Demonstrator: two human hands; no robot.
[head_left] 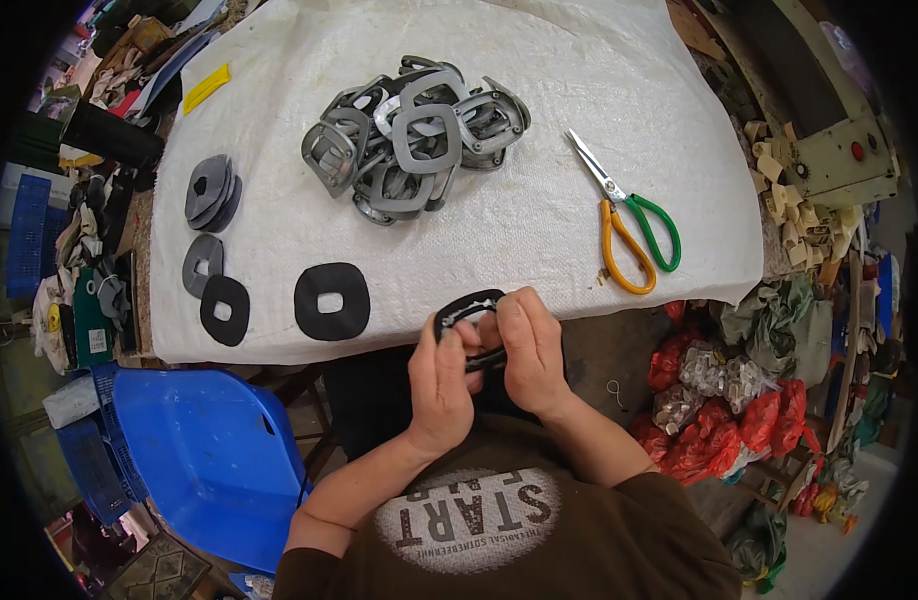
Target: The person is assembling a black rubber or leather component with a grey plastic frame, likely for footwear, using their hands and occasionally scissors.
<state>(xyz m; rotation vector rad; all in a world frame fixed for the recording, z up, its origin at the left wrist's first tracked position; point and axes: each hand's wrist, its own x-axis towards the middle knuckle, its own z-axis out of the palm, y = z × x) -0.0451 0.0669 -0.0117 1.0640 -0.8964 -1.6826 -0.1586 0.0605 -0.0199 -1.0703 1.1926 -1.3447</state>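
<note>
Between my two hands, just off the table's near edge, is a rounded-square buckle frame (469, 303) with black material around its rim. My left hand (441, 390) grips its left side, fingertips showing through the opening. On the right side, my right hand (529, 350) pinches the rim between thumb and curled fingers. A heap of grey metal buckle frames (426, 140) lies beyond my hands. Left of them rests a black rounded-square piece (351, 302) with a hole in its middle. Another black piece (222, 325) overlaps a grey one (197, 268), near a small stack of dark grey pieces (204, 195).
Scissors (609, 190) with one orange and one green handle lie open on the white-covered table (519, 240). A yellow strip (207, 88) sits far left. A blue plastic tub (199, 460) stands below left; red bags (714, 440) lie at right, below a grey-green machine (844, 160).
</note>
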